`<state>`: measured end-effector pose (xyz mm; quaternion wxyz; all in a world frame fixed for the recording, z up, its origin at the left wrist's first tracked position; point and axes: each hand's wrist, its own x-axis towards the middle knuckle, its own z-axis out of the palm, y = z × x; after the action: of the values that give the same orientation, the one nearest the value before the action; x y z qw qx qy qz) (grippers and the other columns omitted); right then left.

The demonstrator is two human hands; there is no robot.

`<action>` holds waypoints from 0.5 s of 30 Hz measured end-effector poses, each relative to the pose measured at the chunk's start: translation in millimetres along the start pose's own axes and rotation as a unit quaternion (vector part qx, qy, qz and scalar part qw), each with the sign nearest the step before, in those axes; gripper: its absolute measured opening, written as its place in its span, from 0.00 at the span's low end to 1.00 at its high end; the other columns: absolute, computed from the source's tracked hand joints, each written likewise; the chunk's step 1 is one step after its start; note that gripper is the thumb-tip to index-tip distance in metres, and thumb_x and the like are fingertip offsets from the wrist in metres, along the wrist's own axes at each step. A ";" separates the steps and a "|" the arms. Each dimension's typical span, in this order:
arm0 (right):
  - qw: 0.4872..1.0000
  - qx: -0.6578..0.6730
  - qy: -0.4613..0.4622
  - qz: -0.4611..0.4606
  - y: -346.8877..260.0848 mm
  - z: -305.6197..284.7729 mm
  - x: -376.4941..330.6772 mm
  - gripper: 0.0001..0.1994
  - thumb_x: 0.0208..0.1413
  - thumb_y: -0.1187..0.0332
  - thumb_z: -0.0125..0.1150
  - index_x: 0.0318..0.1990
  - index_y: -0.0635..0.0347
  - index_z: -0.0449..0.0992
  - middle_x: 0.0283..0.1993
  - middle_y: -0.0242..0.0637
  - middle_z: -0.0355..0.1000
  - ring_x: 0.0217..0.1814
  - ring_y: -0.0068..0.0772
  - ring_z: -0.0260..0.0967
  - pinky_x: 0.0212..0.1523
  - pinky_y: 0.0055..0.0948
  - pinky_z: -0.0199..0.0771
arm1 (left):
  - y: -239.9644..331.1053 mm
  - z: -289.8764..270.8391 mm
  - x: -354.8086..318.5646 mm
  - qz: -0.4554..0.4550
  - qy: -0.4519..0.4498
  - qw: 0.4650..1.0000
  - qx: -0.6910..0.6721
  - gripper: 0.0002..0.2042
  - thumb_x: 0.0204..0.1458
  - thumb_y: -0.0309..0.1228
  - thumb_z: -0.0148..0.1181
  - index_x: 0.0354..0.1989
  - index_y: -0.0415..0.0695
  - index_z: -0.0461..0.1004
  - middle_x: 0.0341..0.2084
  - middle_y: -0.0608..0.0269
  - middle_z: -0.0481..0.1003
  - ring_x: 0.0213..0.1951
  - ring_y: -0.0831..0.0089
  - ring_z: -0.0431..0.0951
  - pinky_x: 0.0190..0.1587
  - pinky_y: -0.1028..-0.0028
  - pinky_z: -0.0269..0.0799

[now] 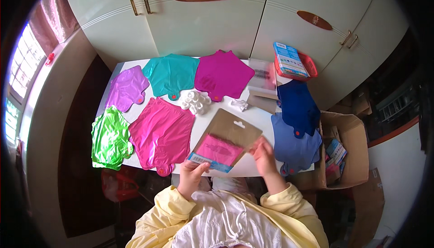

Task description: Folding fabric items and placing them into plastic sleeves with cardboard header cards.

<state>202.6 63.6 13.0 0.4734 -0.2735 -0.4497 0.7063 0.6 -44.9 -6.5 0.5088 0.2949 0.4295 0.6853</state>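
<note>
A flat plastic packet (pixel 238 135) with a hang hole at its top is tilted over the table's front edge. Inside lies a folded pink foil piece (pixel 218 150), with a blue printed strip along the lower end. My left hand (pixel 192 172) grips the packet's lower left corner, thumb on top. At its right edge is my right hand (pixel 263 155), fingers bent together against the packet. Just left of the packet a flat, shiny pink foil balloon (pixel 162 132) lies on the table. White ribbon rolls (pixel 195 103) are piled beyond the packet, beside a small white bundle (pixel 238 105).
More flat foil balloons surround the white table (pixel 210 120): green (pixel 110 137), lilac (pixel 126 87), teal (pixel 171 74), magenta (pixel 224 75), navy (pixel 298 105) and grey-blue (pixel 296 146). A red basket (pixel 309 65) holds printed packs (pixel 290 59). An open cardboard box (pixel 357 157) stands right; cabinets (pixel 203 26) rise behind.
</note>
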 end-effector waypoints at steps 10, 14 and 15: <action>0.966 -0.215 -0.110 0.087 -76.1 7.0 40.5 0.08 0.52 0.70 0.60 0.36 0.66 0.78 0.28 0.29 0.74 0.28 0.15 0.65 0.30 0.16 0.65 | 13.8 -28.1 -6.7 0.003 -0.059 0.988 0.143 0.04 0.47 0.26 0.64 0.30 0.38 0.79 0.20 0.69 0.77 0.20 0.87 0.71 0.23 0.84 0.65; 0.963 -0.199 -0.126 0.133 -77.1 4.4 43.3 0.06 0.50 0.72 0.62 0.34 0.66 0.78 0.26 0.32 0.74 0.26 0.18 0.67 0.28 0.18 0.67 | 17.9 -29.1 -6.2 0.003 -0.070 0.986 0.151 0.05 0.46 0.25 0.64 0.30 0.38 0.79 0.20 0.70 0.76 0.20 0.87 0.69 0.23 0.84 0.64; 0.962 -0.194 -0.126 0.145 -77.5 4.2 43.6 0.06 0.50 0.72 0.63 0.33 0.66 0.78 0.26 0.33 0.74 0.26 0.18 0.67 0.28 0.18 0.67 | 17.0 -30.8 -6.5 0.001 -0.073 0.986 0.147 0.05 0.46 0.25 0.64 0.30 0.38 0.79 0.20 0.70 0.76 0.21 0.87 0.69 0.23 0.84 0.64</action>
<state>214.4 113.3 85.9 0.2432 -0.3310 -0.5902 0.6950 -30.9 -61.9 -5.3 0.4893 0.4160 0.4875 0.5915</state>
